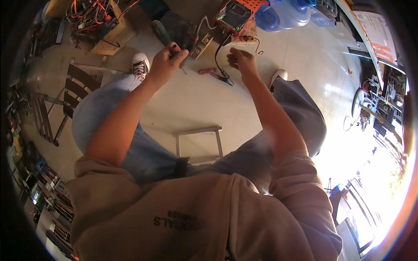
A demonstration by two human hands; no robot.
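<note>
My left hand (pixel 166 64) is closed round a screwdriver with a dark handle (pixel 161 32); the handle points up and away to the left, and a thin tip shows below the fingers. My right hand (pixel 243 61) has its fingers curled together just in front of an orange box-shaped machine (pixel 237 18) with a dark front panel; whatever the fingers hold is hidden. From the machine a black cable (pixel 216 55) runs down to a clamp (pixel 224 78) on the floor. Beside the clamp lies a small red-handled tool (pixel 207 71). Between my hands sits a flat, pale-edged block (pixel 201 47).
A cardboard box (pixel 114 40) full of tangled wires stands at the far left. Clear blue water jugs (pixel 283 16) are beside the machine. A slatted chair (pixel 82 85) lies left of my leg, and a metal frame (pixel 198 131) is between my legs.
</note>
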